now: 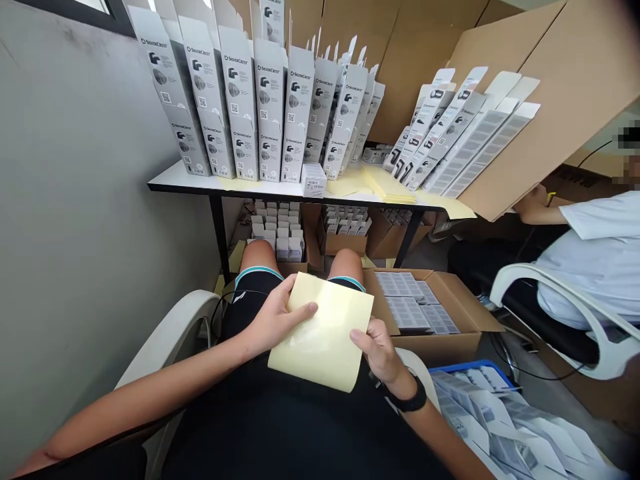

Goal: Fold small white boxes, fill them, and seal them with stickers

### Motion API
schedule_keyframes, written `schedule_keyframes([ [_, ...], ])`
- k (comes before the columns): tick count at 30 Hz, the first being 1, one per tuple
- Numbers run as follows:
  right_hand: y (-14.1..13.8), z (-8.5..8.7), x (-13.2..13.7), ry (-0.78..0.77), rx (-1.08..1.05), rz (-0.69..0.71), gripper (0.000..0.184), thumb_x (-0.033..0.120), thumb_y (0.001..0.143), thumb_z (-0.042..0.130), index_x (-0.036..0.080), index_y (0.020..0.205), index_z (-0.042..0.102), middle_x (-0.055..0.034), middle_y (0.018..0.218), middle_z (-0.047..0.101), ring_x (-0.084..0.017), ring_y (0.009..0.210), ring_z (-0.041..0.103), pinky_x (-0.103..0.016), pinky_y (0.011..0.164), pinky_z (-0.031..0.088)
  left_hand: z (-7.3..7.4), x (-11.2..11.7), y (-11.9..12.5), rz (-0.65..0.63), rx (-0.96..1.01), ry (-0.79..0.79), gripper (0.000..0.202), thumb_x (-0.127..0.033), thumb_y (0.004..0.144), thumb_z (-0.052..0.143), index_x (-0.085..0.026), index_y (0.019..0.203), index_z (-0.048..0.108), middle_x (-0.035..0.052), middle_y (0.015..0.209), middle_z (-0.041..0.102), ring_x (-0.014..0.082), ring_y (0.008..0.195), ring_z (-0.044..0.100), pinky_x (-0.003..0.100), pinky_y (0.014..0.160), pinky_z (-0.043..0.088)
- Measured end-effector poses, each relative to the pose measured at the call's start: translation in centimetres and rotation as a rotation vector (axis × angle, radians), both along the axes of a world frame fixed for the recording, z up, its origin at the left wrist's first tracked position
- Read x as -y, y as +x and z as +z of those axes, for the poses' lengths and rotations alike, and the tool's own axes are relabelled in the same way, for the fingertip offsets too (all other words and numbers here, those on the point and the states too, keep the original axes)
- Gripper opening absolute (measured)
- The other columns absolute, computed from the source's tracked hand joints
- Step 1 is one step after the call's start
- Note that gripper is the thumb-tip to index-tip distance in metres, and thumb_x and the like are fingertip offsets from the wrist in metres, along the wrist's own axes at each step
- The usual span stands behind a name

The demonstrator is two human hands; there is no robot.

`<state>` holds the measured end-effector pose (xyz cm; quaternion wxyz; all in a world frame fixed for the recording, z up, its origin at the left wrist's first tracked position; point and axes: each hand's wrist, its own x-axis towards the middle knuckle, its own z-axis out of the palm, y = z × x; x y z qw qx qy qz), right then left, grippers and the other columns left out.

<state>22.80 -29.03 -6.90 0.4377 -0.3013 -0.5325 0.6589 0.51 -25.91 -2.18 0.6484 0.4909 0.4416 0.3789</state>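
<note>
A pale yellow glossy sheet (320, 340) is held tilted above my lap, its visible face blank. My left hand (280, 313) grips its upper left edge, thumb pressed on the front and fingers behind. At the lower right edge, my right hand (379, 350) pinches the same sheet, with the thumb on top and the other fingers partly hidden underneath. Whether it is one sheet or a few together, I cannot tell. On the table ahead lies a stack of similar yellow sheets (387, 185), beside a small white box (314, 181).
Tall printed cartons (240, 107) stand in rows along the white table (175, 177). An open cardboard box (435, 343) of flat packs sits on the floor at right, near a blue-rimmed basket (450, 365) of folded cartons. Another person (575, 247) sits at far right.
</note>
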Motion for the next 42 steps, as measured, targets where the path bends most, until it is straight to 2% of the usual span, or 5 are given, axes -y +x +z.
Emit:
schedule_keyframes([
  [5,0.3,0.3,-0.2,-0.004,0.052,0.063,0.038,0.045,0.096,0.056,0.013,0.099,0.077,-0.0095,0.090,0.074,-0.015,0.076,0.067,-0.021,0.067,0.051,-1.1,-0.2,-0.7,-0.079,-0.138,0.142,0.076,-0.038,0.086,0.072,-0.027,0.146,0.028,0.0137,0.127,0.061,0.0264,0.108,0.067,0.043,0.087,0.060],
  [11,-0.3,1.4,-0.1,0.039,0.106,0.237,0.044,0.046,0.098,0.050,0.010,0.089,0.073,-0.0083,0.081,0.070,-0.014,0.072,0.064,-0.023,0.069,0.051,1.2,-0.5,-1.6,-0.293,-0.671,0.821,0.063,-0.025,0.089,0.065,-0.028,0.148,0.042,0.0082,0.161,0.035,0.0299,0.152,0.027,0.056,0.128,0.010],
  [16,-1.3,2.5,0.4,0.186,0.172,0.305,0.047,0.045,0.100,0.045,0.011,0.072,0.061,-0.0040,0.068,0.060,-0.010,0.065,0.055,-0.020,0.063,0.044,2.9,-0.2,-1.5,-0.443,-0.625,0.694,0.040,-0.038,0.098,0.056,-0.023,0.136,0.056,0.0051,0.126,0.069,0.0175,0.109,0.066,0.029,0.092,0.051],
  [34,-1.3,2.3,0.6,0.214,0.203,0.068,0.047,0.040,0.097,0.046,0.014,0.059,0.056,-0.0026,0.052,0.058,-0.008,0.047,0.052,-0.019,0.048,0.036,2.0,1.1,-0.6,-0.245,-0.657,1.021,0.036,-0.030,0.096,0.059,-0.026,0.131,0.065,0.0115,0.131,0.056,0.0216,0.109,0.057,0.038,0.096,0.045],
  [42,-1.6,2.9,1.1,0.322,0.325,0.046,0.045,0.033,0.099,0.044,0.014,0.059,0.054,-0.0009,0.053,0.055,-0.007,0.050,0.048,-0.020,0.052,0.035,2.6,1.4,0.0,-0.226,-0.602,1.043,0.010,-0.025,0.093,0.063,-0.019,0.090,0.070,0.0042,0.096,0.073,0.0166,0.091,0.063,0.033,0.085,0.043],
])
